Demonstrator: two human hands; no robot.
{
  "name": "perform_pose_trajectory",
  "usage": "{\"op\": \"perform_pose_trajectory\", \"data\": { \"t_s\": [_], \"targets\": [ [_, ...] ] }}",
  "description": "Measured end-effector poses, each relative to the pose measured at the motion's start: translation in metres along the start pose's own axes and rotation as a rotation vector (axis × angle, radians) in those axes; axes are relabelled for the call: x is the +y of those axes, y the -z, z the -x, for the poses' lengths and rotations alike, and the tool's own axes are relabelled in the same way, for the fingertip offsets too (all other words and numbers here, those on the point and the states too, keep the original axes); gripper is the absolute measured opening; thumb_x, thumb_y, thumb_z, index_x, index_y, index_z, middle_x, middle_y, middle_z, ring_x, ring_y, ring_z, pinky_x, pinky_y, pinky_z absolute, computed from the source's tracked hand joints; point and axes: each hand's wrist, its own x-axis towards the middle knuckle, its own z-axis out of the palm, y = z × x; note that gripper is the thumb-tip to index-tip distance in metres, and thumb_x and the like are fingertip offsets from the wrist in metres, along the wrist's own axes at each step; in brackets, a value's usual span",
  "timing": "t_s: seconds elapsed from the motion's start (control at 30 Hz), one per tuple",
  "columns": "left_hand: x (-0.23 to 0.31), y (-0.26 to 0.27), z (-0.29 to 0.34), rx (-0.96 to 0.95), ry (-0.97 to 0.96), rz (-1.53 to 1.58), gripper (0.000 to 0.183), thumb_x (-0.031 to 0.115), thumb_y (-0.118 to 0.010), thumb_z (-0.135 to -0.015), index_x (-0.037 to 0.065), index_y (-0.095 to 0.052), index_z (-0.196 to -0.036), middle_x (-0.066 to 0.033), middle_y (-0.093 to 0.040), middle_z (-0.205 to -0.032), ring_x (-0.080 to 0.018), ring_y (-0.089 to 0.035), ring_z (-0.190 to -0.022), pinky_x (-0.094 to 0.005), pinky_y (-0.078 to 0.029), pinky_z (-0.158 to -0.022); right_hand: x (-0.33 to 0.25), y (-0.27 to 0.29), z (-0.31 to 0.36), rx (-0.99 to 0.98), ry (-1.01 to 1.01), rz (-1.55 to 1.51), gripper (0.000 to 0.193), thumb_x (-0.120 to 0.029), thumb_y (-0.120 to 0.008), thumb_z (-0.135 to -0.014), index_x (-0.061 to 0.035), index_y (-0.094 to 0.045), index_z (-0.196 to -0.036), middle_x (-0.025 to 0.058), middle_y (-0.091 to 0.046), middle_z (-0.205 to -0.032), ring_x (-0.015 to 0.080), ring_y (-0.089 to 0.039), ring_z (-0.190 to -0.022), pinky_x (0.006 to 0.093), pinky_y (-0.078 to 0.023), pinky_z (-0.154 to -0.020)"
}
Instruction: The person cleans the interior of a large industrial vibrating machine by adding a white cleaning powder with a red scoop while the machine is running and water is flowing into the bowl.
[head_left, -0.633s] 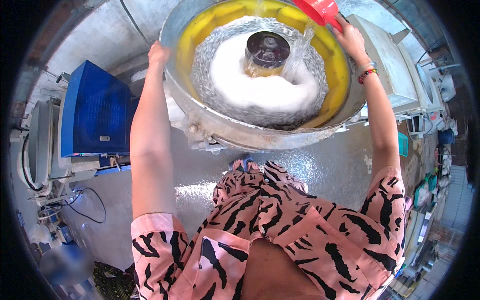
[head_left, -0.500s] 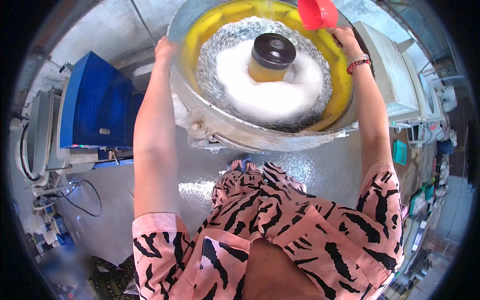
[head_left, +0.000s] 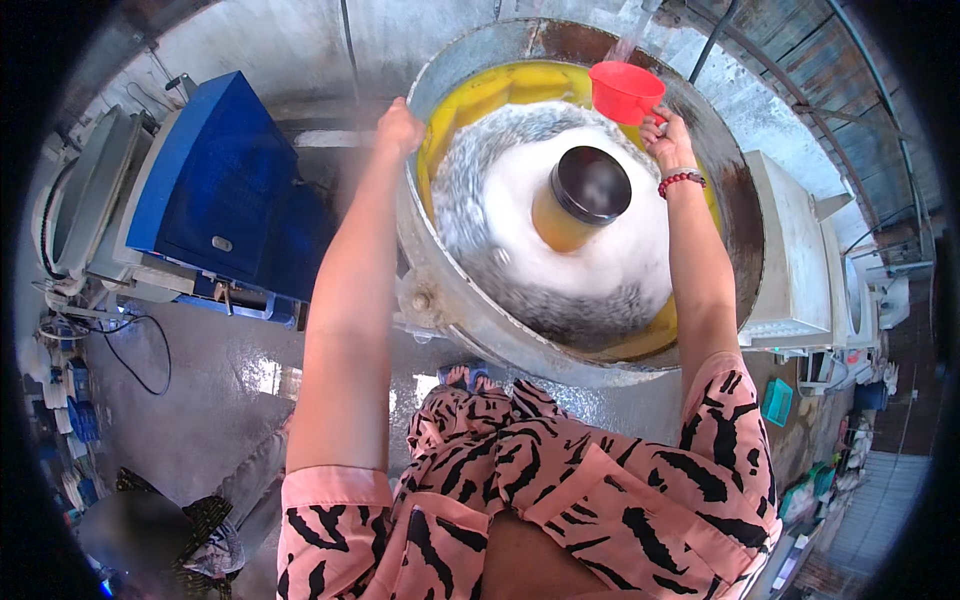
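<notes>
My left hand point(head_left: 399, 128) is closed on the left rim of a big round metal tub point(head_left: 490, 345) with a yellow lining point(head_left: 475, 95). In my right hand point(head_left: 668, 140), a red plastic dipper point(head_left: 627, 92) is gripped by its handle over the tub's far right part. A thin stream of water point(head_left: 628, 45) comes down just behind the dipper; whether it lands inside I cannot tell. White foam point(head_left: 625, 258) and blurred small grey pieces point(head_left: 468, 190) circle a yellow centre post with a black cap point(head_left: 592, 185).
A blue machine cabinet point(head_left: 205, 180) stands to the left, with a black cable point(head_left: 165, 350) by it on the wet floor point(head_left: 230, 390). A pale boxy machine point(head_left: 795, 255) adjoins the tub on the right. Beyond it sits a green basket point(head_left: 777, 402).
The tub now appears lower and farther right as the view shifts. The dipper has turned from tilted to nearly level, near the falling water. My left hand stays at the rim.
</notes>
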Motion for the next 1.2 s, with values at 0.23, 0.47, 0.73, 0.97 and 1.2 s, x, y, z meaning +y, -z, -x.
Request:
{"op": "perform_pose_trajectory", "data": {
  "t_s": [0.23, 0.47, 0.73, 0.97, 1.2],
  "targets": [
    [0.007, 0.002, 0.004, -0.026, 0.038, 0.025, 0.040, 0.009, -0.053, -0.070, 0.001, -0.046, -0.108, -0.0225, -0.052, -0.110, -0.0344, -0.048, -0.107, -0.0393, -0.040, -0.087, 0.015, 0.003, -0.022, -0.008, -0.074, -0.164, 0.018, -0.019, -0.047, -0.080, -0.0079, -0.038, -0.068, -0.0011, -0.036, -0.053, 0.0084, -0.026, -0.036, 0.0227, -0.017, -0.034],
    [0.006, 0.006, 0.007, -0.005, 0.057, 0.028, 0.039, 0.007, -0.051, -0.071, 0.001, -0.047, -0.109, -0.0223, -0.052, -0.110, -0.0347, -0.047, -0.107, -0.0399, -0.040, -0.087, 0.024, 0.005, -0.036, -0.123, -0.051, -0.222, 0.020, -0.018, -0.048, -0.079, -0.0064, -0.038, -0.067, 0.0010, -0.039, -0.056, 0.0095, -0.026, -0.035, 0.0236, -0.019, -0.036],
    [0.006, 0.004, 0.006, -0.018, 0.037, 0.048, 0.041, 0.006, -0.051, -0.069, 0.002, -0.046, -0.110, -0.0216, -0.053, -0.110, -0.0344, -0.047, -0.108, -0.0385, -0.040, -0.088, 0.021, 0.009, -0.033, -0.087, 0.241, 0.288, 0.017, -0.012, -0.051, -0.078, -0.0087, -0.038, -0.067, 0.0002, -0.037, -0.056, 0.0085, -0.028, -0.038, 0.0244, -0.019, -0.034],
    [0.007, 0.006, 0.005, -0.058, 0.050, 0.000, 0.044, 0.008, -0.052, -0.068, 0.002, -0.046, -0.111, -0.0198, -0.053, -0.111, -0.0325, -0.048, -0.108, -0.0373, -0.040, -0.088, 0.005, 0.008, -0.011, 0.132, 0.781, 1.732, 0.047, -0.025, -0.060, -0.064, -0.0136, -0.058, -0.110, 0.0173, -0.062, -0.085, 0.0272, -0.060, -0.076, 0.0346, -0.046, -0.072],
    [0.006, 0.003, 0.000, -0.034, 0.089, 0.005, 0.043, 0.009, -0.053, -0.070, 0.003, -0.047, -0.112, -0.0197, -0.052, -0.112, -0.0327, -0.047, -0.108, -0.0373, -0.040, -0.088, 0.008, -0.011, -0.016, 0.355, 0.644, 1.667, 0.028, -0.021, -0.059, -0.070, -0.0045, -0.059, -0.093, 0.0130, -0.060, -0.077, 0.0236, -0.055, -0.062, 0.0329, -0.042, -0.055]
  ]
}}
